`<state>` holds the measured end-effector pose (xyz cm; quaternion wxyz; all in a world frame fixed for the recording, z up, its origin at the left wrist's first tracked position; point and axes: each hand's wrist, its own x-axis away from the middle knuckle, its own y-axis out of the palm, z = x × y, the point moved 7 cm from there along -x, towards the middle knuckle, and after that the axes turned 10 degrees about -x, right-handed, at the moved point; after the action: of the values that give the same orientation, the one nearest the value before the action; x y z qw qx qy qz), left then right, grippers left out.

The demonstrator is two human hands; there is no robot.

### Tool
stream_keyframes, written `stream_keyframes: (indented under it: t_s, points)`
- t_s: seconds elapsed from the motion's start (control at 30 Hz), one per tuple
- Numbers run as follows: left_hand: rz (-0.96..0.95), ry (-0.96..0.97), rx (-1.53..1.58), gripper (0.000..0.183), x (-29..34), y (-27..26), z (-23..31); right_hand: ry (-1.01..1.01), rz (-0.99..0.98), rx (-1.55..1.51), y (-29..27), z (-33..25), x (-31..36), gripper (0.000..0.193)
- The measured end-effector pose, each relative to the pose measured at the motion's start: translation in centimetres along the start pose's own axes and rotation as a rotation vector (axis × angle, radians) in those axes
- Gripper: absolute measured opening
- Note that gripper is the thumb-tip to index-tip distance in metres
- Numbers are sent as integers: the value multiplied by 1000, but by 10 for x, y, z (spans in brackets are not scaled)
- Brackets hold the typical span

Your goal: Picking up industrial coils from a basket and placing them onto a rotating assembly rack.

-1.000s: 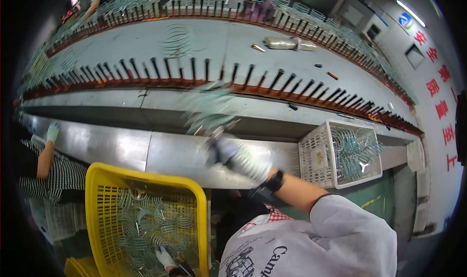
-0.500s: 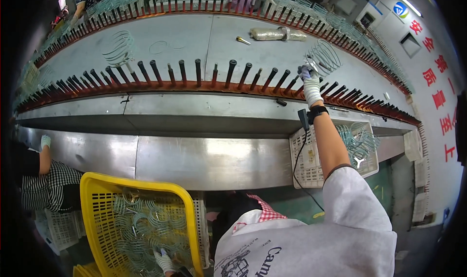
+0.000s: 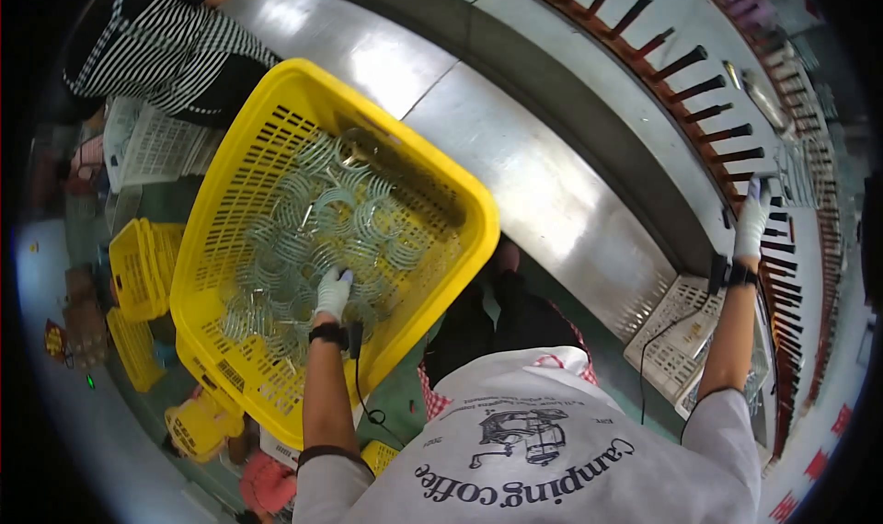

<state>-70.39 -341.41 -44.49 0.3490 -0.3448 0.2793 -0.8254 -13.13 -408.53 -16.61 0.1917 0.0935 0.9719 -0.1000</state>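
My left hand [image 3: 333,294], in a white glove with purple fingertips, is inside a large yellow basket [image 3: 478,207]. Its fingers are apart over a heap of pale green wire-ring pieces [image 3: 345,213] and touch them; no piece is clearly held. Far to the right, my gloved right hand [image 3: 752,220] reaches over a row of upright black-tipped pegs [image 3: 708,112]. Its fingers are closed around the metal end of another wire-ring piece [image 3: 798,176], whose rings fan out above the pale worktop.
A white crate [image 3: 676,326] with wire pieces stands below my right arm. A steel ledge [image 3: 543,174] runs beneath the pegs. At upper left sits a person in striped clothing [image 3: 175,50], beside white crates [image 3: 152,147]. Smaller yellow baskets [image 3: 143,271] lie at left.
The view has swung down and left, so the yellow basket now fills the middle left. My left hand shows more fully among the wire pieces. My right hand stays by the pegs with its piece.
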Motion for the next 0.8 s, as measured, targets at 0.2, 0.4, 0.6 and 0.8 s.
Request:
stream_keyframes:
  t_s: [0.2,0.4,0.6,0.8]
  points:
    - [85,4,-70,32,-2,-4,60,-22,-325,-107,61,-59,142,45]
    - [179,574,-777,42,-16,8,155,314,-407,-53,99,-79,248,43]
    - [-92,-15,-565,52,-40,17,109,425,-537,-116,97,-102,308,44]
    - [396,666,-464,15,74,-56,157,462,-615,-128,65,-125,337,45]
